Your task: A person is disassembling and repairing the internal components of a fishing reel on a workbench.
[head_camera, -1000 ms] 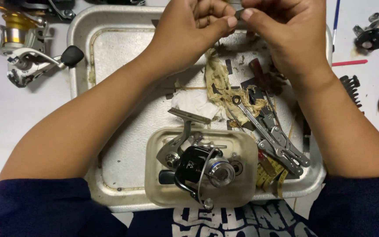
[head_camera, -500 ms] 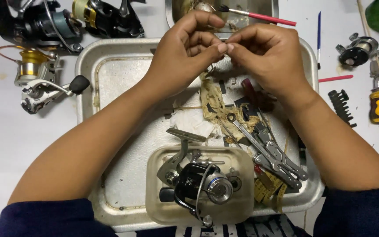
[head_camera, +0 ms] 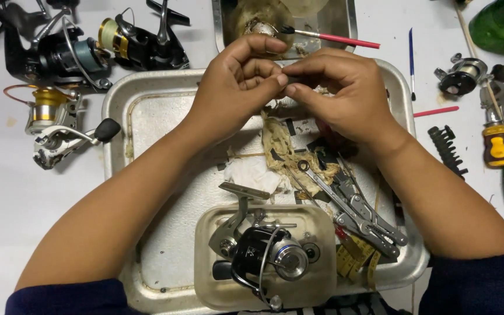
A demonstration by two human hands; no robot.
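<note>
White desk (head_camera: 7, 233) below, carrying a large metal tray (head_camera: 147, 116). In the tray's near part, a shallow tub (head_camera: 322, 280) with a black spinning reel (head_camera: 263, 256), beside it pliers (head_camera: 357, 213) on a dirty rag (head_camera: 275, 143). Above the tray's far edge, left hand (head_camera: 237, 87) and right hand (head_camera: 339, 93) meeting fingertip to fingertip, pinching together some tiny part, too small to identify.

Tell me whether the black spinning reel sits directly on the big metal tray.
No, the black spinning reel lies inside a small beige tub resting on the big metal tray.
</note>
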